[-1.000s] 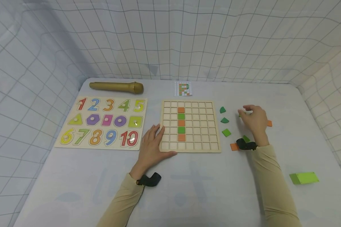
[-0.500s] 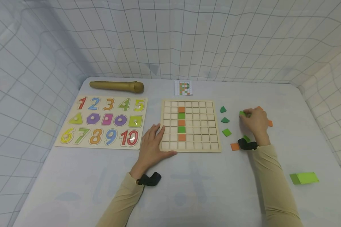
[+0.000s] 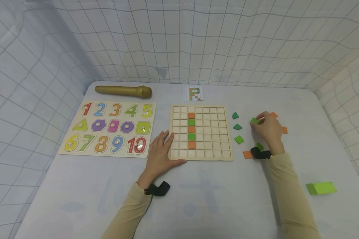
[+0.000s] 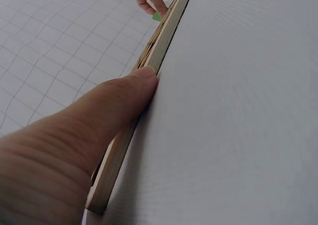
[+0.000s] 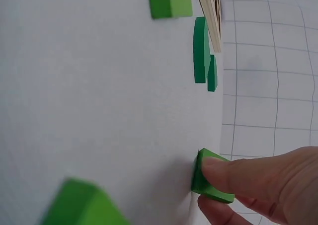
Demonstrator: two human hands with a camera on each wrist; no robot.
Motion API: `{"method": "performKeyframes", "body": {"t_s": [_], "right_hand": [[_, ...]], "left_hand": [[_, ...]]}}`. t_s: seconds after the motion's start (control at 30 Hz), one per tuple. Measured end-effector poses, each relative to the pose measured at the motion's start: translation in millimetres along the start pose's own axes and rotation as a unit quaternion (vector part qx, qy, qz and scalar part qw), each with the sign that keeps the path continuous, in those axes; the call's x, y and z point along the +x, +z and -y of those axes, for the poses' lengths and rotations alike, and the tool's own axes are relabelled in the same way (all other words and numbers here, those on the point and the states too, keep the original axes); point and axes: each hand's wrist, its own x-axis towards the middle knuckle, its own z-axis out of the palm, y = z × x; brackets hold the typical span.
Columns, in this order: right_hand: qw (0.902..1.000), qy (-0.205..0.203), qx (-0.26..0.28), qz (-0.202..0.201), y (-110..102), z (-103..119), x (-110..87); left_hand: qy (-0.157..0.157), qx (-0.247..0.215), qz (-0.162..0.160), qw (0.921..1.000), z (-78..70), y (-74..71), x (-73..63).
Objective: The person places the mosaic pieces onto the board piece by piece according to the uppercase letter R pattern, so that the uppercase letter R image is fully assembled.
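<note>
My right hand (image 3: 269,127) pinches a green square tile (image 3: 254,120) between thumb and fingers, right of the board. In the right wrist view the tile (image 5: 216,178) is tilted, close over the table. My left hand (image 3: 160,156) rests at the lower left corner of the wooden grid board (image 3: 209,158), its thumb (image 4: 119,101) straight along the front edge. One column of the board holds alternating orange tiles (image 3: 191,115) and green tiles (image 3: 191,136). Between board and right hand lie two dark green quarter-round pieces (image 3: 237,126) and a green square tile (image 3: 239,139).
Orange tiles (image 3: 247,155) and another green tile (image 3: 259,146) lie around the right hand. A pattern card (image 3: 193,93) is behind the board. To the left are a number puzzle (image 3: 106,129) and a gold toy microphone (image 3: 122,91). A green block (image 3: 321,188) stands at the right.
My right thumb and fingers have closed on the green square tile, which now shows tilted in the grip. My left hand has stayed at the board's corner.
</note>
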Motion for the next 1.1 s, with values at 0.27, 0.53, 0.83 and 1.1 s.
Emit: {"method": "performKeyframes", "body": {"t_s": [0.27,0.53,0.83,1.1], "right_hand": [[0.9978,-0.035,0.048,-0.028,11,15,-13.1],[0.9794,-0.16,0.123,-0.012,27,47,-29.3],[0.9536,-0.237,0.169,0.078,44,89,-53.2],[0.9376,-0.278,0.149,0.146,62,113,-70.3]], "left_hand": [[-0.002,-0.001,0.002,1.0,-0.2,-0.1,-0.2],[-0.007,-0.001,0.007,0.9999,-1.0,-0.3,-0.2],[-0.006,0.001,0.005,1.0,-0.6,0.8,0.3],[-0.002,0.004,-0.001,1.0,-1.2,0.1,0.6]]}}
